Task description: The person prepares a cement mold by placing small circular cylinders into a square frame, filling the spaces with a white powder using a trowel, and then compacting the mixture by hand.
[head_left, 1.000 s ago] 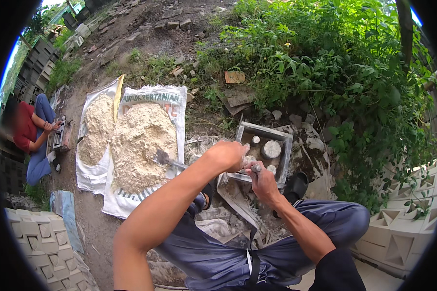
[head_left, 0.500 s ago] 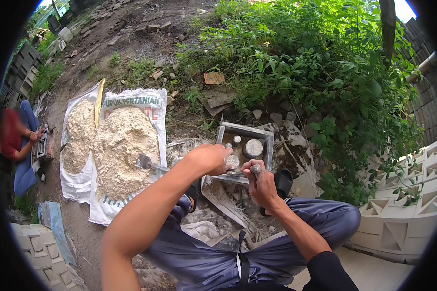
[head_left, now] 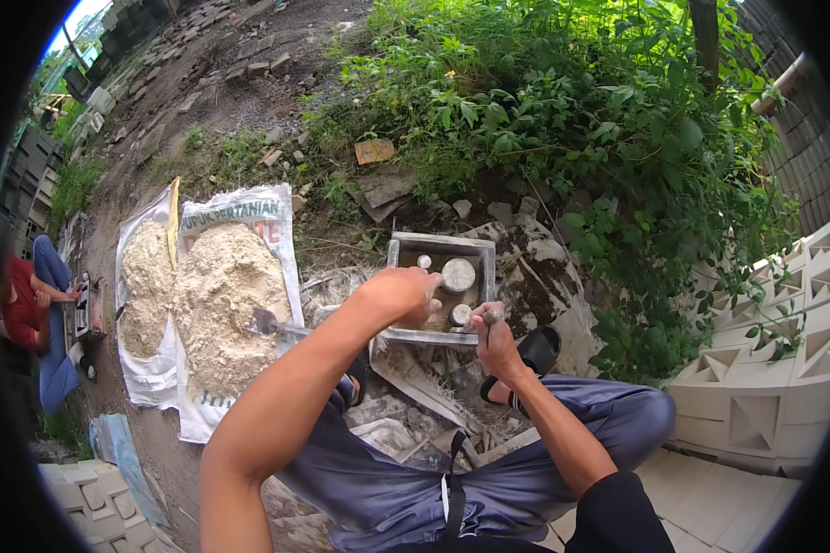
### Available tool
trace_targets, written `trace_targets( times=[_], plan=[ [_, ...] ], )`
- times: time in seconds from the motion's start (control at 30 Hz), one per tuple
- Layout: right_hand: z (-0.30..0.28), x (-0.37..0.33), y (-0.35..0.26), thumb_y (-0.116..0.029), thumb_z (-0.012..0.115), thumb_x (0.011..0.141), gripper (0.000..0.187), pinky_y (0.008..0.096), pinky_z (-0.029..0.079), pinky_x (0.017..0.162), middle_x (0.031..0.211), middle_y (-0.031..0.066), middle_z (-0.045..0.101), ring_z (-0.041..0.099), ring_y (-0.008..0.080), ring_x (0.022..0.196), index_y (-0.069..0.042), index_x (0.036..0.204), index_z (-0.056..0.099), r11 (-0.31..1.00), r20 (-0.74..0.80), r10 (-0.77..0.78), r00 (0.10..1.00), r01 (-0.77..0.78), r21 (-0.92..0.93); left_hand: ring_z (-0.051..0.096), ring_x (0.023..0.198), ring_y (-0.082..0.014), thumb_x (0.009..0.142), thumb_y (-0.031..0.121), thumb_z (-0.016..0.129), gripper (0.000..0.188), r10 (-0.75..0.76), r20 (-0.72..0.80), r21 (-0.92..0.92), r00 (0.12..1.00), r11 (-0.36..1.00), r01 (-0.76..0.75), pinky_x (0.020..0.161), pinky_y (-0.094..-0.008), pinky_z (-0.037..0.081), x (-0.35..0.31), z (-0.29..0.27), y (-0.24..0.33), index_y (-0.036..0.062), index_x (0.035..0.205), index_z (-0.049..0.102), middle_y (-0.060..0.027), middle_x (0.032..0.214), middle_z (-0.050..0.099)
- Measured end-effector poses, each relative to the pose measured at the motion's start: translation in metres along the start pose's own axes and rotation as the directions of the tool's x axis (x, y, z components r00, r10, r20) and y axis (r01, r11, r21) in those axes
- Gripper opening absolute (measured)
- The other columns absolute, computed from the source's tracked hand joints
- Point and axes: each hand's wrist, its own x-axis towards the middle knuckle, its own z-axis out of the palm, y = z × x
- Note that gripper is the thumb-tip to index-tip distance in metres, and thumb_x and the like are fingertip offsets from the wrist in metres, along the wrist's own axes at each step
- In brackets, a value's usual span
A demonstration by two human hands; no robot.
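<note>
A grey rectangular mould frame (head_left: pixel 491 267) lies on the ground before my feet. Inside stand a large round plug (head_left: pixel 458 276), a small plug (head_left: pixel 424 262) and another round plug (head_left: pixel 460 315) close to my right hand. My left hand (head_left: pixel 404 293) reaches over the frame's left side; its fingers point down and their tips are partly hidden. Near the frame's front right corner, my right hand (head_left: pixel 498 346) is closed round a grey dusty rod (head_left: pixel 493 315) with a rounded end. Behind my left forearm, a trowel (head_left: pixel 266 322) rests on a heap of pale powder (head_left: pixel 226 286).
White sacks (head_left: pixel 286 249) lie under the powder at left. Farther left, a seated person in a red top (head_left: pixel 20 309) works at another frame. Leafy plants (head_left: pixel 544 120) crowd the far right. Pale moulded blocks (head_left: pixel 756 415) are stacked at right and pale blocks (head_left: pixel 92 498) lie at lower left.
One round plug has shifted right within the frame, toward my right hand. My left hand stays over the frame's left side. The whole view has shifted slightly.
</note>
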Motion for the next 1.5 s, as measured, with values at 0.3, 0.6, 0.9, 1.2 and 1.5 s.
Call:
trace_targets(
  times=[0.3,0.6,0.9,1.2,1.5],
  plan=[
    [-0.030,-0.007,0.007,-0.009,0.050,0.096,0.011,0.0321,0.044,0.068,0.081,0.0125,0.050,0.052,0.0247,0.068,-0.003,0.102,0.042,0.999,-0.007,-0.053,0.999,0.053,0.012,0.054,0.112,-0.0344,0.092,0.035,0.050,0.044,0.005,0.035,0.011,0.999,1.000,-0.006,0.096,-0.0446,0.044,-0.002,0.005,0.011,0.0058,0.125,0.049,-0.0162,0.121,0.057],
    [-0.015,-0.007,-0.010,-0.004,0.052,0.094,0.010,0.0301,0.045,0.069,0.081,0.0086,0.053,0.052,0.0184,0.072,-0.003,0.099,0.042,0.940,-0.041,-0.296,0.954,0.298,0.163,0.057,0.107,-0.0363,0.093,0.037,0.049,0.045,-0.035,-0.060,0.047,0.998,0.998,0.038,0.092,-0.0448,0.047,0.014,-0.016,-0.009,0.0053,0.125,0.049,-0.0176,0.117,0.058],
    [-0.021,0.003,-0.016,-0.003,0.050,0.094,0.020,0.0336,0.046,0.071,0.086,0.0128,0.054,0.057,0.0253,0.076,-0.003,0.107,0.036,0.978,0.025,-0.159,0.987,0.154,0.144,0.054,0.113,-0.0343,0.092,0.038,0.050,0.049,-0.070,0.110,-0.009,0.991,0.997,0.072,0.096,-0.0439,0.044,0.017,0.003,-0.014,0.0068,0.130,0.047,-0.0167,0.124,0.055],
    [-0.004,0.015,-0.035,-0.004,0.045,0.096,0.008,0.0394,0.043,0.097,0.084,0.0060,0.047,0.050,0.0134,0.076,-0.004,0.096,0.037,0.971,0.027,0.024,0.999,-0.030,0.238,0.054,0.113,-0.0340,0.092,0.037,0.050,0.049,-0.066,0.068,-0.031,0.995,0.997,0.068,0.095,-0.0439,0.044,0.007,0.009,-0.024,0.0071,0.130,0.047,-0.0161,0.124,0.056],
    [0.006,0.011,-0.022,0.002,0.050,0.093,0.016,0.0290,0.044,0.073,0.085,0.0085,0.049,0.051,0.0171,0.077,-0.003,0.100,0.037,0.975,0.079,-0.011,0.997,-0.007,0.224,0.057,0.106,-0.0350,0.091,0.036,0.051,0.043,-0.018,0.033,-0.042,0.999,0.999,0.019,0.090,-0.0444,0.047,0.010,0.009,-0.020,0.0057,0.122,0.052,-0.0173,0.116,0.059]
  ],
)
